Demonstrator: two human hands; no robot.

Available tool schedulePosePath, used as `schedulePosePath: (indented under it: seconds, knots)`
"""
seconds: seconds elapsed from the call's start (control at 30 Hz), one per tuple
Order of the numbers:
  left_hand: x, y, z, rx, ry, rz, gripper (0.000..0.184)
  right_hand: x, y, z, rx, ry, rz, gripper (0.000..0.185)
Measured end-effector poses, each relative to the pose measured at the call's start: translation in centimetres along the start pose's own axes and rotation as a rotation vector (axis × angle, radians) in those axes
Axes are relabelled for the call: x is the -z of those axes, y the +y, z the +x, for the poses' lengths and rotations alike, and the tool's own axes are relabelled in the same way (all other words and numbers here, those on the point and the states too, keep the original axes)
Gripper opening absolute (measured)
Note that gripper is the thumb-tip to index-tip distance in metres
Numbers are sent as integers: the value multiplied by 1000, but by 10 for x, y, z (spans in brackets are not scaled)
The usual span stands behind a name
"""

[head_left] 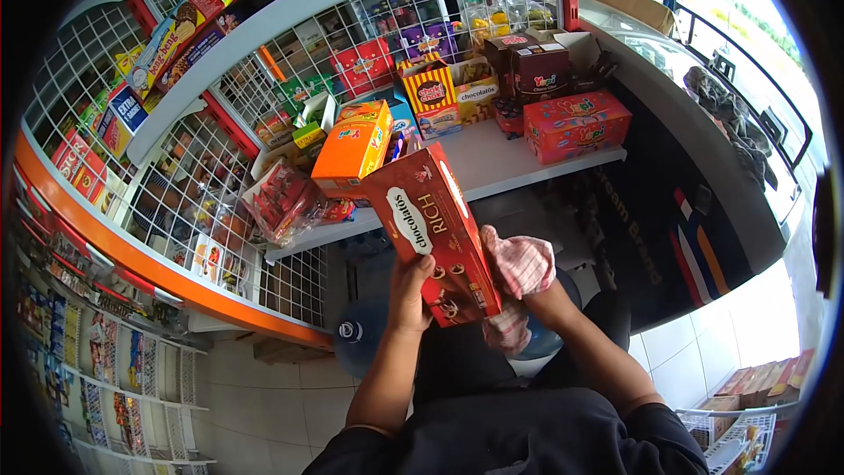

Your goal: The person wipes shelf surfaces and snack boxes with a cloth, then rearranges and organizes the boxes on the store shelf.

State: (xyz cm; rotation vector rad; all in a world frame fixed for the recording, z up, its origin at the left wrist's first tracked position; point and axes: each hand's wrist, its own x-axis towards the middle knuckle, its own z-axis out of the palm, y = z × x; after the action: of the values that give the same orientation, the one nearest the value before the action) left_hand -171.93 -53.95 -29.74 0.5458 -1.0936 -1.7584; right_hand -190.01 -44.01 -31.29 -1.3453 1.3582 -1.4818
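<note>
A dark red Chocolatos Rich box [437,242] is tilted in front of me, above my lap. My left hand [410,295] grips its lower left side, with the thumb on the front face. On the box's right side, my right hand [547,299] is closed on a pink checked cloth [520,266]. The cloth covers most of those fingers and touches the box edge. Just beyond the box, an orange Yupi box [353,149] stands on the white shelf [501,158].
More snack boxes line the shelf, among them a pink Yupi box [578,126] and a striped Choki Choki box [428,92]. A wire grid [290,290] borders the left. Below stands a blue water jug [352,334]. A dark ice-cream freezer [668,202] is at right.
</note>
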Motion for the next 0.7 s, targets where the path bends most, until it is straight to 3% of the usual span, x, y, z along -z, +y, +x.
schedulePosePath:
  seconds: [0.07,0.1,0.13,0.2,0.27,0.33,0.47,0.57,0.6,0.7]
  knots:
    - [0,9,2,-30,27,-45,51,11,0,10,270,40,-135,34]
    - [-1,15,5,-121,26,-5,50,16,0,13,264,66,-32,33]
    - [-3,20,9,-210,26,35,49,27,-2,19,288,70,-124,33]
    - [-4,32,18,-247,53,45,59,43,-19,18,92,196,28,44]
    - [-5,37,36,-274,29,16,62,64,-25,24,132,268,-102,43]
    - [-7,33,62,-320,7,80,63,77,-26,25,20,345,-63,43]
    - [-28,14,127,-414,-184,135,55,87,-22,23,49,386,76,49]
    - [-39,-7,175,-350,-258,125,54,83,-21,13,103,357,-105,44]
    - [-42,-13,186,-315,-262,135,54,82,-29,13,152,328,-229,38]
    - [-44,-38,212,-258,-191,215,57,76,-25,1,124,340,-117,32]
